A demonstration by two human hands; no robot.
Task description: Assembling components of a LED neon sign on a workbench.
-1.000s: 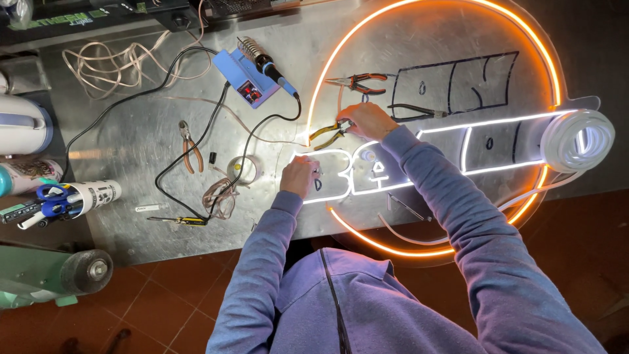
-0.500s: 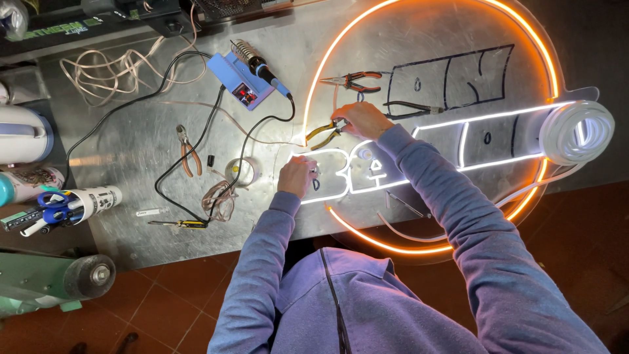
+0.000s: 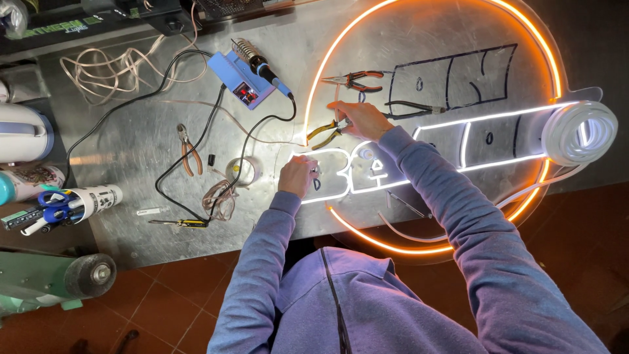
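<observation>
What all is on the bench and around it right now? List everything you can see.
neon sign: 1, orange ring with white lit letters, bench right
strip coil: 1, white, sign's right edge
soldering station: 1, blue, bench top centre
yellow-handled pliers: 1, in right hand
red-handled pliers: 1, on sign
orange-handled cutters: 1, bench left
tape roll: 1, clear, bench centre
cable bundle: 1, pale, top left
left hand: on white letters
right hand: gripping pliers

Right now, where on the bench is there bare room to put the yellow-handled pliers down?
Bare metal lies left of the orange-handled pliers, below the coiled pale cable. It is crowded around the tape roll and black cords, and the right hand with the yellow-handled pliers is over the lit sign.
</observation>
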